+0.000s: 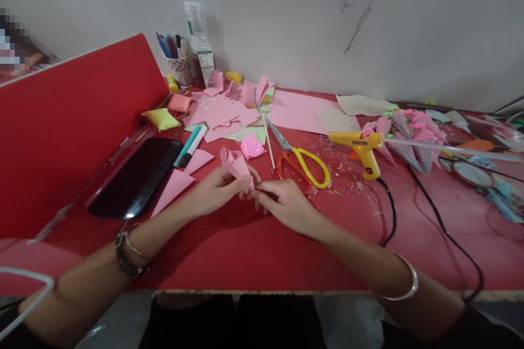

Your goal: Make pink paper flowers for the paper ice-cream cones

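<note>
A small rolled pink paper cone [238, 167] is held over the front half of the red table. My left hand [221, 188] is closed around it, thumb pressed on its narrow end. At that same lower tip, the fingers of my right hand [289, 204] are pinched together; whether they grip the paper's end or something tiny is hidden. Just beyond the hands lies a bright pink packet [252, 146]. Scissors [301, 158] with one yellow and one red handle rest to the right, blades pointing away. Cut pink paper pieces [176, 188] lie left of my left hand.
A yellow glue gun [362, 150] with a black cord stands at right, near finished paper cones [417, 133]. A dark phone [137, 174] and markers [191, 145] lie left. Pink sheets [298, 112], a pen cup [180, 70] and a bottle [202, 54] are at the back.
</note>
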A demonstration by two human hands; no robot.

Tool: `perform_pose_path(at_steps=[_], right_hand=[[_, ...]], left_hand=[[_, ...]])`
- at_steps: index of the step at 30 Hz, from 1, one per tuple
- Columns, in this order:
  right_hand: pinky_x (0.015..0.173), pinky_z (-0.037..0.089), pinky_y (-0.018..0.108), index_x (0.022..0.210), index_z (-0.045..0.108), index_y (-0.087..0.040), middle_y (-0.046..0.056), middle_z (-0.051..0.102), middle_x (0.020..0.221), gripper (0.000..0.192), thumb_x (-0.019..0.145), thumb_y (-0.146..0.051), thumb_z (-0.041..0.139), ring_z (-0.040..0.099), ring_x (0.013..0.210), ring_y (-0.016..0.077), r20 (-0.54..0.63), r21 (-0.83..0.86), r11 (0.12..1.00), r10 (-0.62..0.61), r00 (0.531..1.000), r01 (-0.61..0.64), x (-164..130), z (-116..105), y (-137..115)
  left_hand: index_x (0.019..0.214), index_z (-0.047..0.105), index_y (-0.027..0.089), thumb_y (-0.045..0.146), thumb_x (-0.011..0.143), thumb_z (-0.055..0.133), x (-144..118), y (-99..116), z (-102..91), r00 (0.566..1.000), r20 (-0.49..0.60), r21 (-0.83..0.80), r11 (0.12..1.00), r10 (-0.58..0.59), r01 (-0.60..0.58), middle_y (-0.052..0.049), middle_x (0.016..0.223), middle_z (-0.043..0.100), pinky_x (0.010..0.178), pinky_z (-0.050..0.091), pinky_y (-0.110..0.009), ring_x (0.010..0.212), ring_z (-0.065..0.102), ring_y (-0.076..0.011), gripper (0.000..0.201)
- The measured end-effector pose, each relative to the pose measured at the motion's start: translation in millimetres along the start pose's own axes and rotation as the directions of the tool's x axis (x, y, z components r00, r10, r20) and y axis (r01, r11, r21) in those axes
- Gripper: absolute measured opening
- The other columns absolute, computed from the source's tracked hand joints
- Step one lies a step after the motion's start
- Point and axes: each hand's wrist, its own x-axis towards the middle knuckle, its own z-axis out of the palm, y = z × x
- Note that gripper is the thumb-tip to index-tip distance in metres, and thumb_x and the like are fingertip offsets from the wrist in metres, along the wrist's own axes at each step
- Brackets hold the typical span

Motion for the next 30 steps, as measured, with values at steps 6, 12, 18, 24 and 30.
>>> perform_pose_path(at_steps=[6,12,18,24,30], right_hand=[[0.05,0.038,0.017,0.068,0.059,-0.013,-0.002,0.057,0.055,0.025,0.083,-0.025,0.042,0.05,0.048,0.0053,0.033,0.04,0.999,0.008,0.999,-0.009,0.3,0.8,2.9],[0.05,0.038,0.016,0.059,0.055,-0.014,-0.003,0.055,0.053,0.026,0.081,-0.022,0.046,0.05,0.048,0.0047,0.069,0.069,0.998,0.011,0.998,-0.016,0.0,-1.2,4.0],[0.05,0.038,0.016,0.062,0.057,-0.014,-0.003,0.055,0.053,0.024,0.081,-0.022,0.046,0.05,0.048,0.0049,0.078,0.071,0.997,0.02,0.997,-0.025,0.5,-1.0,2.6],[0.05,0.035,0.018,0.061,0.057,-0.014,-0.002,0.055,0.054,0.023,0.079,-0.023,0.047,0.048,0.049,0.0061,0.041,-0.036,0.999,0.005,0.999,-0.004,-0.2,-0.8,1.0],[0.05,0.033,0.018,0.072,0.06,-0.013,-0.001,0.055,0.058,0.02,0.08,-0.026,0.046,0.044,0.05,0.0065,0.032,-0.074,0.997,-0.02,0.999,0.022,0.8,0.0,2.4]], left_hand=[[0.065,0.051,0.016,0.033,0.076,0.043,-1.5,-1.6,-0.4,0.999,0.038,0.047,0.999,-0.004,0.002,-0.001,0.069,0.056,0.056,0.043,-0.021,0.059,0.05,-0.0095,0.022],[0.055,0.046,0.017,0.039,0.073,0.045,-2.3,0.4,-1.7,0.994,-0.107,0.06,0.998,-0.028,0.034,-0.001,0.063,0.054,0.051,0.039,-0.022,0.053,0.046,-0.0094,0.028],[0.064,0.052,0.017,0.039,0.072,0.044,-2.8,3.6,-1.4,0.992,-0.126,0.03,0.999,-0.025,0.029,-0.002,0.068,0.057,0.054,0.041,-0.023,0.061,0.051,-0.0118,0.025],[0.072,0.054,0.016,0.042,0.07,0.048,-2.3,5.6,-1.8,0.993,-0.12,-0.016,1.0,-0.021,0.019,-0.002,0.071,0.056,0.058,0.043,-0.024,0.062,0.051,-0.0123,0.027],[0.062,0.05,0.016,0.032,0.072,0.046,-1.7,7.2,-1.5,0.988,-0.147,-0.027,0.998,0.048,-0.053,0.0,0.065,0.05,0.052,0.04,-0.021,0.052,0.044,-0.008,0.019]])
